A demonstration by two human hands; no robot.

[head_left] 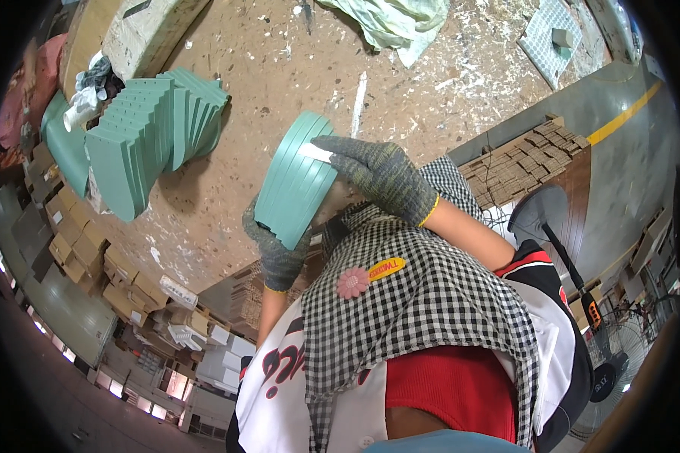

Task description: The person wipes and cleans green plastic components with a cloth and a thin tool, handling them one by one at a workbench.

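- The held stack [298, 181], fanned green layers, sits between the hands just above the near side of the table [279, 83], tilted with its top toward 1 o'clock.
- Left hand [279, 253]: gloved, gripping the stack's lower end around 7 o'clock; some fingers are hidden behind it.
- Right hand [385, 174]: gloved, fingers drawn together on a white piece [315, 152] that lies against the stack's upper face; the thumb is hidden.
- The layers look thin, smooth and bendy, probably light singly and heavier bunched; they seem likely to slide over one another but not to shatter.
- Best hold, I judge: across both side edges, with the lower end supported.
- From the held stack, the second stack [136, 143] stands between 9 and 10 o'clock, the cloth [400, 26] lies at 1, the mat [551, 41] at 2.
- The nearest table edge runs close by, on the 5-to-7 side; the widest room opens toward 12.
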